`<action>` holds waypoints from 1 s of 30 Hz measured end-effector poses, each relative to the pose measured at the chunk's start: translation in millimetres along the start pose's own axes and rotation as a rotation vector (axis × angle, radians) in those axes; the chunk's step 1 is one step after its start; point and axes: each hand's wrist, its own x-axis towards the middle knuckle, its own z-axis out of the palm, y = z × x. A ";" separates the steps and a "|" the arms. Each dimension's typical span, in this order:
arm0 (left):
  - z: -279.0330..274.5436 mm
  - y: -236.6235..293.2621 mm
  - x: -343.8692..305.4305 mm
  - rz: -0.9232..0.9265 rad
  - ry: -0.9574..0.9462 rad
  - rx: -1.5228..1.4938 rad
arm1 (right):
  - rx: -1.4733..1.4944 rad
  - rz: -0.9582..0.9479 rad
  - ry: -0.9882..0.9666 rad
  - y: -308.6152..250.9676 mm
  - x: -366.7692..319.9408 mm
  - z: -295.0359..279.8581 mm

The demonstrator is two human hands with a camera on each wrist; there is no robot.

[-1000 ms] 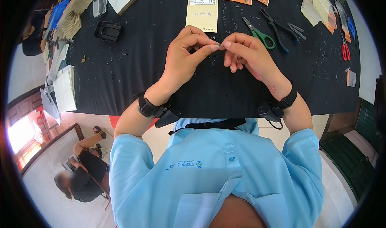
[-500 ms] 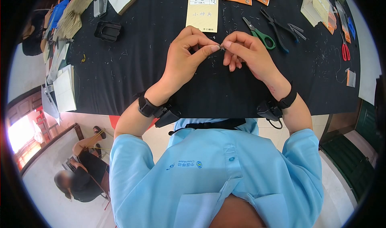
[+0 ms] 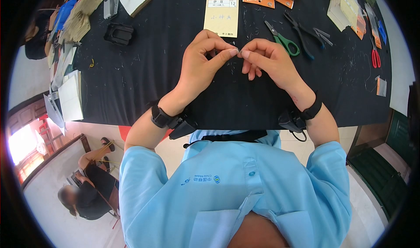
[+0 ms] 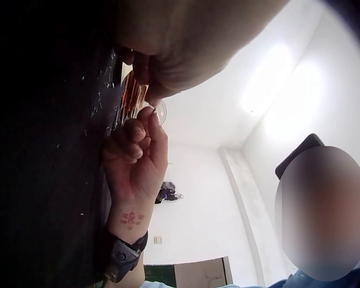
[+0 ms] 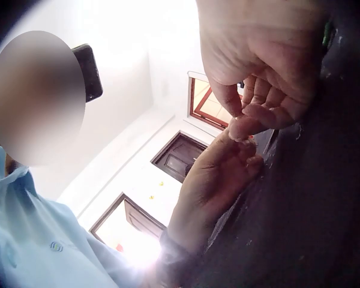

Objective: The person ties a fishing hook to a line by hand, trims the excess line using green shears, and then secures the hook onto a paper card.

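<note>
Near the top middle of the head view, my left hand (image 3: 202, 58) and right hand (image 3: 274, 61) meet at the fingertips over the black cloth. Between them is a tiny, thin dark thing (image 3: 239, 52), pinched by thumb and forefinger from each side. Its kind I cannot tell. A small bright tip of it (image 4: 155, 110) shows at the right fingertips in the left wrist view, with a thin clear loop (image 4: 164, 111) beside it. Most of it is hidden by the fingers. Just beyond the hands lies a yellow printed card (image 3: 222, 18).
Green-handled scissors (image 3: 290, 47) and pliers (image 3: 297, 27) lie right of the hands. Orange packets (image 3: 259, 0) are at the back. A black plastic tray (image 3: 119, 33) and paper stacks (image 3: 71, 95) lie left; red-handled scissors (image 3: 376, 58) lie far right. Small clippings dot the cloth.
The right hand's fingers have shifted slightly left and closer to the left fingertips. The left hand keeps its pinch. The whole table view has moved slightly down.
</note>
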 end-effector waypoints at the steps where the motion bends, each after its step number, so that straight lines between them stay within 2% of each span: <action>1: 0.0 0.1 -0.1 -0.005 0.000 -0.008 | 0.009 0.010 -0.001 0.4 0.4 0.0; 7: 0.6 2.8 0.6 0.003 0.015 0.010 | 0.035 0.032 -0.012 -4.3 0.2 1.0; 15: 0.0 6.8 2.4 0.177 0.027 0.048 | 0.045 0.025 -0.029 -7.7 -1.6 0.1; 22: -2.2 11.9 5.0 0.130 -0.003 -0.024 | 0.101 0.048 -0.040 -12.8 -3.5 -2.3; 25: -13.2 18.5 10.8 0.204 0.123 0.046 | 0.167 0.053 -0.030 -10.6 -2.9 -5.7; 27: -22.9 30.1 12.5 0.133 0.230 0.003 | 0.219 0.048 0.000 -9.6 -1.2 -8.2; 30: -34.8 35.3 14.5 0.159 0.271 0.028 | 0.304 0.041 0.006 -12.2 -1.7 -9.9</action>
